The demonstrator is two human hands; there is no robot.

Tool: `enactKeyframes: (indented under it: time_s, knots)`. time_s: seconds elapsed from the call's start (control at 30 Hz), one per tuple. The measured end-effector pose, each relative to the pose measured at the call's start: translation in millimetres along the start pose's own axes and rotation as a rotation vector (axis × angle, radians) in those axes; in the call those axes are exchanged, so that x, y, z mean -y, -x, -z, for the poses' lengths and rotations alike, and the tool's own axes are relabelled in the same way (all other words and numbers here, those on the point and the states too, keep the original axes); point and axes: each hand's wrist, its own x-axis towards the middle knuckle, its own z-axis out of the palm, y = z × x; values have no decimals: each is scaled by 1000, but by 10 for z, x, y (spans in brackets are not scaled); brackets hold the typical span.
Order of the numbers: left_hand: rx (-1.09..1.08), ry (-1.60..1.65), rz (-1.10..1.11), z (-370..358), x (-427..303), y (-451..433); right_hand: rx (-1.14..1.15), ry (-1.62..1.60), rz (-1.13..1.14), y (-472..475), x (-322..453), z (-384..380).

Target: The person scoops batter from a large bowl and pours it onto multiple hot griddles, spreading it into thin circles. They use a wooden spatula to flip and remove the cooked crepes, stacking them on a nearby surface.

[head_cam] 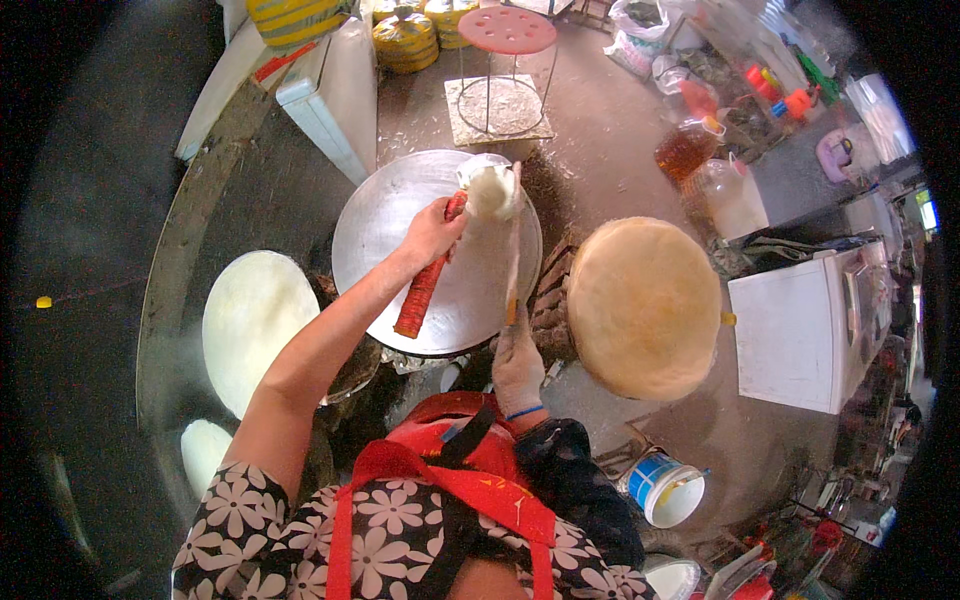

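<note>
Before me is a wide round metal griddle (390, 247) with a shiny bare surface. My left hand (436, 232), bare, grips a thick handle wrapped in red (420, 300) slantwise over it. The handle's far end meets a rounded white mass (489, 191) near the griddle's far edge; whether this is dough or a coated scoop I cannot tell. In a pale work glove, my right hand (517, 367) is closed around the wooden end of a long, thin blade-like tool (514, 255). Its far tip lies against the right side of the white mass.
To the right stands a tall round stack of tan flatbreads (645, 307), beside bricks (555, 289). Pale round discs (261, 330) lie left. A red stool (508, 31) is beyond the griddle. A white cabinet (787, 330) and a blue-and-white bucket (664, 487) stand right.
</note>
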Motion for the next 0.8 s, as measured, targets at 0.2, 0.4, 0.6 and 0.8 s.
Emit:
enactKeyframes:
  time_s: [0.2, 0.4, 0.6, 0.8]
  knots:
    - [-135, -296, -108, 218, 26, -77, 172, 159, -66, -178, 156, -37]
    - [-187, -377, -169, 411, 263, -154, -39, 167, -6, -67, 28, -113]
    - [-265, -358, -118, 619, 571, -99, 125, -34, 16, -211, 307, -525]
    - [-337, -292, 17, 1063, 673, 333, 281, -67, -40, -350, 417, -890]
